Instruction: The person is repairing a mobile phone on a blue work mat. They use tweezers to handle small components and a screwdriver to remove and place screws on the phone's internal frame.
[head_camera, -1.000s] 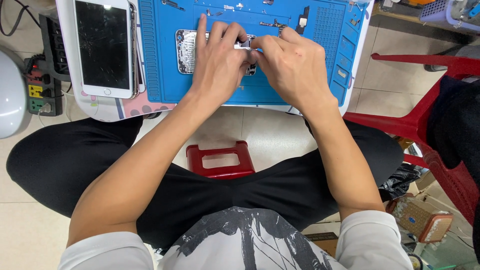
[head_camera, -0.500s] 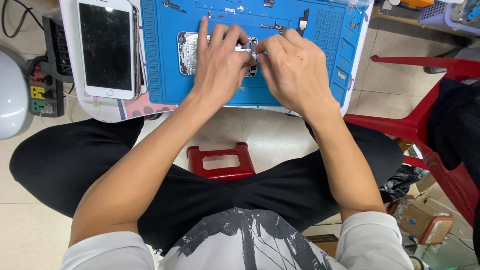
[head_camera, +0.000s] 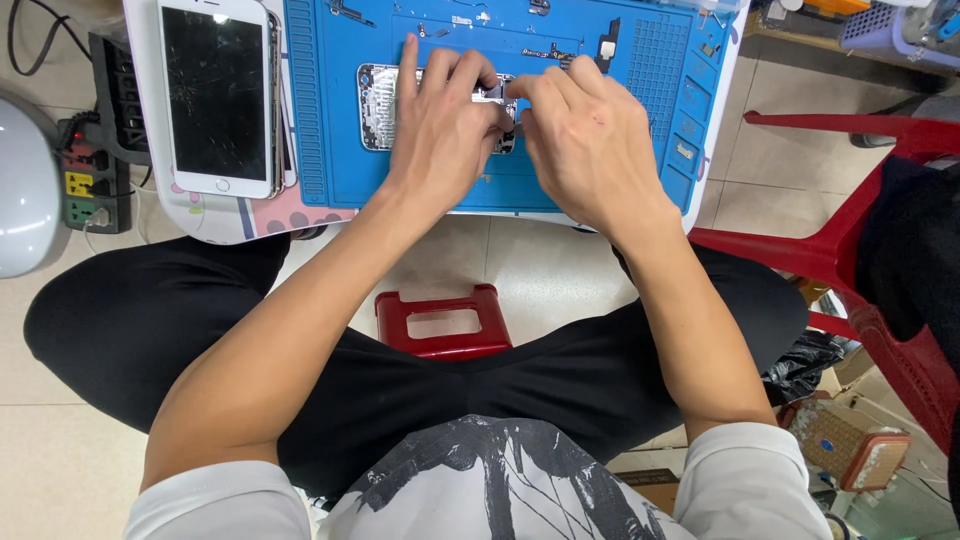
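One opened phone body lies on one blue mat, under the fingers of both hands. The left hand lies flat on it, fingers spread. The right hand has its fingertips pinched together on it. One white phone lies on the tabletop, left of the fingers.

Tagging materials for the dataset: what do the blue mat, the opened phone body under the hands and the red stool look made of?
Blue mat: likely silicone or rubber, matte, with moulded ridges and small trays.
Opened phone body: seemingly metal, silvery and shiny inside; both hands, left hand and right hand, cover most of it.
Red stool: probably moulded plastic, glossy, with a cut-out handle slot.
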